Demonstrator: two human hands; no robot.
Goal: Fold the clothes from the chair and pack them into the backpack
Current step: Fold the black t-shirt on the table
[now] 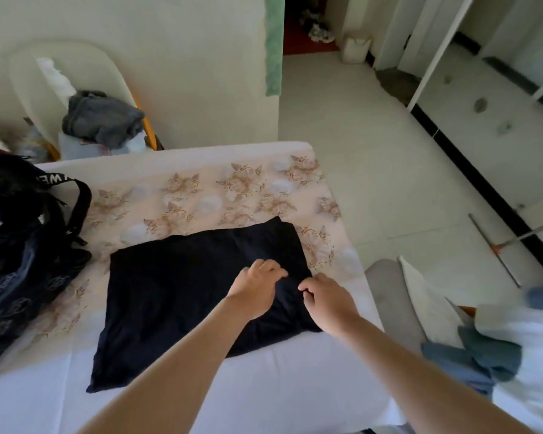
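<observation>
As your fingers curl in, your left hand and right hand each pinch the dark garment near its right edge, probably to carry a fold leftward. It lies flat on the floral sheet, with bare sheet beyond it, the backpack just left and the bed's edge close on your right. Grey clothes lie on the chair.

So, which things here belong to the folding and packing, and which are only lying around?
Belongs to the job: dark garment on the floral sheet, pinched by left hand and right hand; backpack; grey clothes on the chair.
Just lying about: green towel; shoes; long-handled floor tool.
</observation>
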